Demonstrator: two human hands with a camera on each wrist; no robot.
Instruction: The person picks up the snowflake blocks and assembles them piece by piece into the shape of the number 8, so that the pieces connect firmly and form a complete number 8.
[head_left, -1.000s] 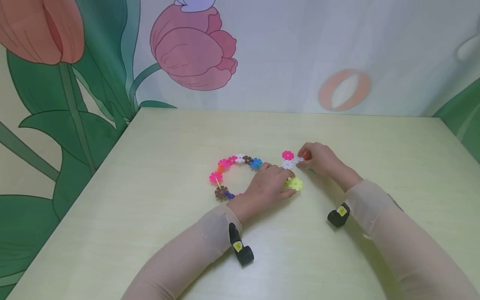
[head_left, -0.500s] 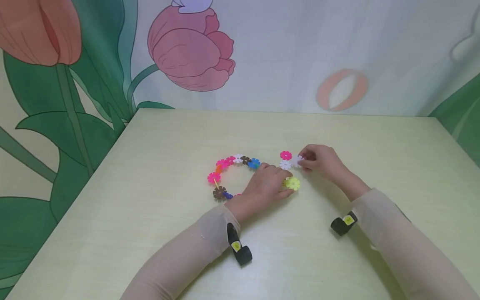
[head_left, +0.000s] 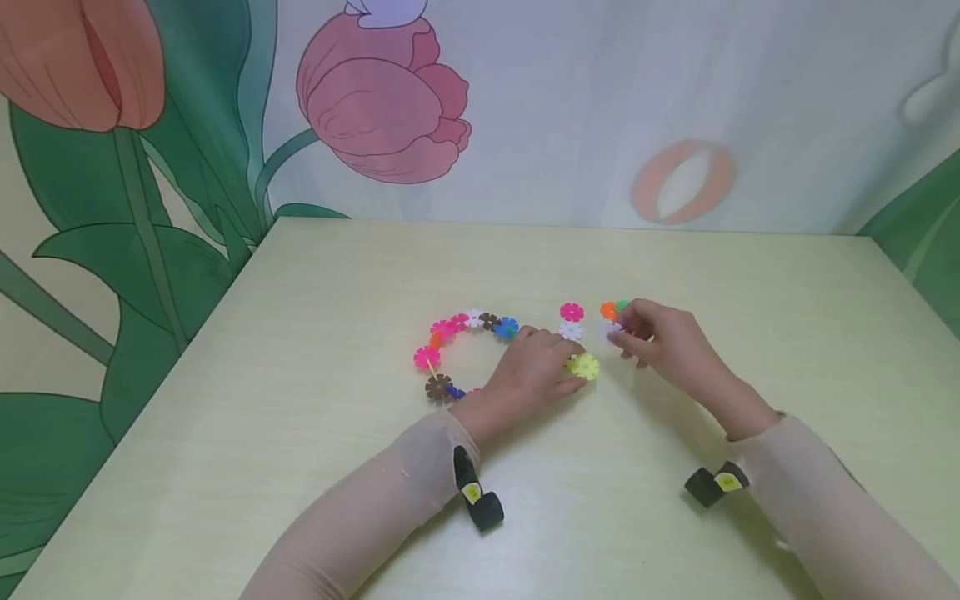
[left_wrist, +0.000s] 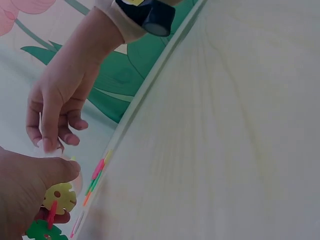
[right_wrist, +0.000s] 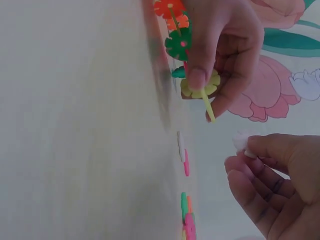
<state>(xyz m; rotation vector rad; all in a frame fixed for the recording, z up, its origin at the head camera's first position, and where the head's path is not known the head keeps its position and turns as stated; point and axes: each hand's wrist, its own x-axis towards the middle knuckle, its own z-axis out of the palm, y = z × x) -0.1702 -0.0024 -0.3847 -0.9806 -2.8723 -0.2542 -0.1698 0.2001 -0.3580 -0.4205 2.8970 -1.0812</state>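
A chain of interlocked plastic snowflake discs in many colours curves round on the table. My left hand pinches the yellow disc at the chain's right end. In the right wrist view a second yellow disc stands edge-on, slotted into the first, beside my left thumb. My right hand pinches a white disc between thumb and fingers, a short way right of the chain's end and apart from it. Part of the chain is hidden under my left hand and wrist.
Beyond my hands lie loose discs: a pink one, a white one, an orange one and a green one, partly hidden by my right hand. A curtain printed with flowers hangs behind the table's far edge.
My right hand has picked up a white disc from the loose pieces and drawn back to the right and nearer. The orange and green discs have come into view. My left hand has stayed put.
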